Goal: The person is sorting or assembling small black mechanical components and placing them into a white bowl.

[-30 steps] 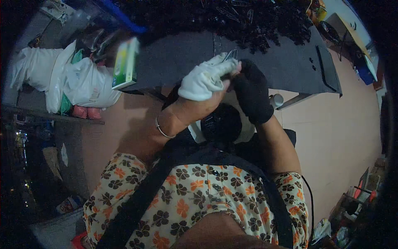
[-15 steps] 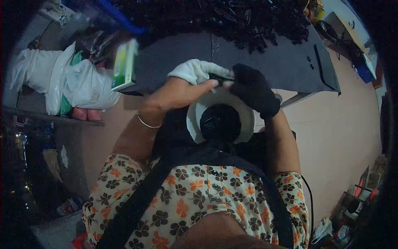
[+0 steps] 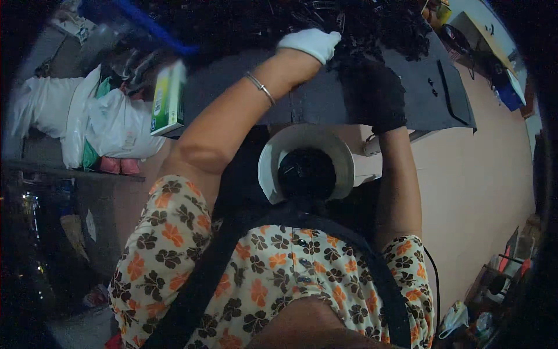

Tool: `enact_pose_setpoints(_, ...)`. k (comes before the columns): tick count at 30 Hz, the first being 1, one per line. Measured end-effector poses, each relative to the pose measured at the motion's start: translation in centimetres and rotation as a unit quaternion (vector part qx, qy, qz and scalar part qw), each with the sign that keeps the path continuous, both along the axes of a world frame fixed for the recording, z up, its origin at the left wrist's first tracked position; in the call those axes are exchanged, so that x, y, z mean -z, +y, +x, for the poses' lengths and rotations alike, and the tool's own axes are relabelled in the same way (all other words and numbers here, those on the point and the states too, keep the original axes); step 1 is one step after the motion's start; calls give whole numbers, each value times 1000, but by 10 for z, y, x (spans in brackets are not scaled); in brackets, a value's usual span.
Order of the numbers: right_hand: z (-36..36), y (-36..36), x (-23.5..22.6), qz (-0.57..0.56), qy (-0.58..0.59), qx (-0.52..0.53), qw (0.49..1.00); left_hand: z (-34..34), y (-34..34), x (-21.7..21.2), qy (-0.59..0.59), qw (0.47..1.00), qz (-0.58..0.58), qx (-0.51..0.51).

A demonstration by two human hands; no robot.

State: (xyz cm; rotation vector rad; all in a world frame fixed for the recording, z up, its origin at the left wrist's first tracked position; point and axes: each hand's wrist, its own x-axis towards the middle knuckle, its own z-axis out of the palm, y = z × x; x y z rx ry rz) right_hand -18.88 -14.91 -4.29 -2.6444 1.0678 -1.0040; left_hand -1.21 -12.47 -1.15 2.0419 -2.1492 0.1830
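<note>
My left hand (image 3: 308, 45), in a white glove, reaches out to the near edge of a heap of small black plastic-looking pieces (image 3: 401, 43). Its fingers are pinched together at the heap; whether a piece is between them cannot be seen. Beside it on the right, my right hand (image 3: 376, 99) in a black glove is over the dark table (image 3: 430, 107), close to the heap. Its fingers blend into the dark pieces and cannot be made out. Below the table edge, a white bucket (image 3: 267, 168) stands in front of me with black pieces (image 3: 308, 174) inside.
A green and white box (image 3: 168, 99) stands at the table's left corner. Further left, white plastic bags (image 3: 122, 119) lie on a shelf. A raised black strip (image 3: 453, 87) runs along the table's right side. Assorted items (image 3: 494, 291) sit at the lower right.
Both hands were together above the bucket, around a small dark piece. They have parted and moved forward to the heap, the left arm stretching farther. That piece no longer shows.
</note>
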Motion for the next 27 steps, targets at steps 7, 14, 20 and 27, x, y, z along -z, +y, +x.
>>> enact_pose_setpoints(7,-13,0,12,23,-100,18,995,25,35,9,12,995,-80,-54)
enact_pose_setpoints(14,-17,2,7,13,-55,-3,998,22,45,19,90,980,-171,-39)
enact_pose_setpoints(20,-19,-5,15,-34,66,37,997,10,22,15,33,988,-72,-135)
enact_pose_setpoints(27,-38,-1,3,-94,58,-113,987,21,59,19,38,990,-112,-82)
